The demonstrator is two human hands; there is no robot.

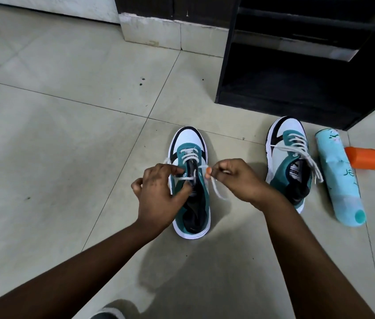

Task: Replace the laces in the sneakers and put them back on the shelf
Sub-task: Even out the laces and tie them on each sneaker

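You've got the near sneaker [190, 183] on the floor [55, 146], your left hand [159, 192] pinching its lace [185, 177] by the eyelets and your right hand [232, 178] pinching the loose end. Second sneaker [290, 157] sits by the shelf [297, 72].

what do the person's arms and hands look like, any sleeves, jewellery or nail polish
Both forearms are bare, with no sleeves in view. No watch, bracelet or ring shows on the left hand or the right hand. One right-hand fingernail is painted orange.
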